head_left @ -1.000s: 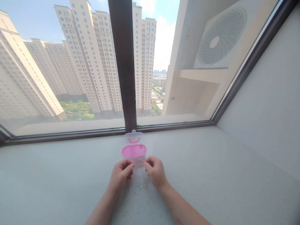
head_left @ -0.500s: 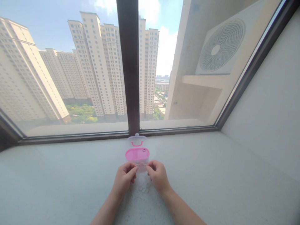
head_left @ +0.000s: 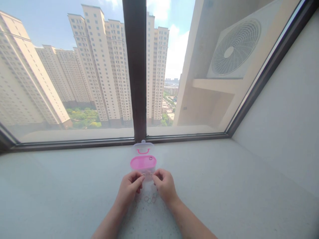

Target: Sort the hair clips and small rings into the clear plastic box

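Left hand: the left hand [head_left: 129, 187] is curled, thumb and forefinger pinched together at the tips on something too small and pale to make out for certain; it looks like a thin clear ring [head_left: 147, 173] stretched across to the other hand.
Right hand: the right hand [head_left: 164, 185] mirrors it, fingers folded in and pinching the other side of the same small piece.
Box: a small oval pink plastic box [head_left: 143, 163] stands just beyond the fingertips of both hands, its clear hinged lid [head_left: 143, 149] with a pink handle standing upright behind it.
Loose pieces: a few tiny thin loops [head_left: 150, 199], pinkish and clear, lie on the surface between the two wrists, just below the pinched fingers.
Surface: a pale speckled stone windowsill [head_left: 224, 186] spreads out under both forearms.
Beyond: a dark window frame [head_left: 134, 66] rises straight ahead of the hands, with tall beige apartment towers [head_left: 94, 66] behind the glass and a white outdoor fan unit [head_left: 235, 44] up to the right.
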Available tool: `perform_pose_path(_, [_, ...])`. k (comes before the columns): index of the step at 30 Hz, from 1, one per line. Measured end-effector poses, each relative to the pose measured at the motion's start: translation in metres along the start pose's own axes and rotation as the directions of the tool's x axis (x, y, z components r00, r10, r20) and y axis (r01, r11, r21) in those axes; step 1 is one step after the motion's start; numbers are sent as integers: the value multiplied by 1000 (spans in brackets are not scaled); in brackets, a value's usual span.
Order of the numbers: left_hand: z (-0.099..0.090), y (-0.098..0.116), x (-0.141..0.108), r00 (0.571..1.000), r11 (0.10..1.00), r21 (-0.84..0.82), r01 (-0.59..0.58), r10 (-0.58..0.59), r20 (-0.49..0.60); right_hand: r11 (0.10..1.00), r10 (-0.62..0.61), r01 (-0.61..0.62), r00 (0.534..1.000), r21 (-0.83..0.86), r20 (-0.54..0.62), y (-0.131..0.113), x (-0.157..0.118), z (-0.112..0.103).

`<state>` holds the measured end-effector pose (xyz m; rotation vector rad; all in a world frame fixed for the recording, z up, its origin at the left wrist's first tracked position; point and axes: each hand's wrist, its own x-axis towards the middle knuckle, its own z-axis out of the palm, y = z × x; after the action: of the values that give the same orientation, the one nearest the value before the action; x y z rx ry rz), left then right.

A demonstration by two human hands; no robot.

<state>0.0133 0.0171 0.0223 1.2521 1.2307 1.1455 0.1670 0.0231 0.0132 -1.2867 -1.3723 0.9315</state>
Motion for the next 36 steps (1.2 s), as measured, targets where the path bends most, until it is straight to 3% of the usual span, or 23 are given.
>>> perform_pose_path(14, [2, 6, -3, 1000, 999, 41, -7, 6, 17, 998, 35, -36, 999, 50, 17, 1, -1, -1])
perform_pose_path(24, [2, 3, -2, 999, 998, 66, -18, 16, 32, 948, 136, -140, 990, 286, 34, 3, -1, 1])
perform_pose_path(36, [2, 4, -6, 999, 996, 89, -16, 11, 49, 971, 91, -94, 996, 221, 25, 0, -4, -1])
